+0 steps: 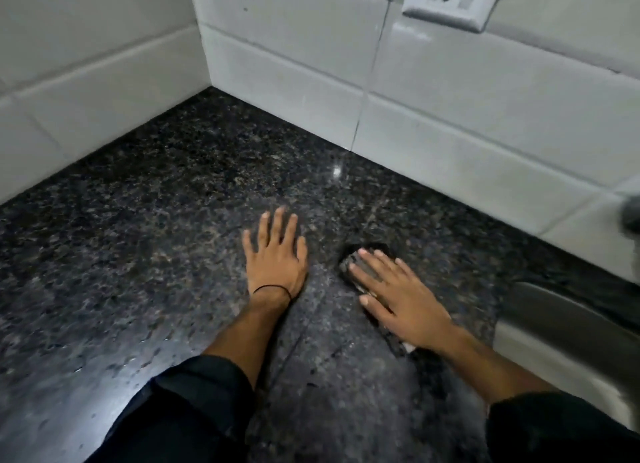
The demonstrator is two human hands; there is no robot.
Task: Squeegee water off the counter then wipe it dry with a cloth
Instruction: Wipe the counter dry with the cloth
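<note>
The dark speckled granite counter (pixel 173 199) fills the view and meets white tiled walls in a corner. My left hand (pixel 275 258) lies flat on the bare counter with fingers spread, a thin black band on its wrist, holding nothing. My right hand (pixel 398 296) presses flat on a dark grey cloth (pixel 348 267) that blends with the stone; only the cloth's edges show past the fingertips and under the wrist. Small water drops (pixel 138 353) glisten on the near left of the counter. No squeegee is in view.
A steel sink rim (pixel 561 327) curves in at the right edge. A white wall socket (pixel 446 2) sits on the tiles (pixel 450 123) at the top. A grey blurred object (pixel 632 216) pokes in at the far right.
</note>
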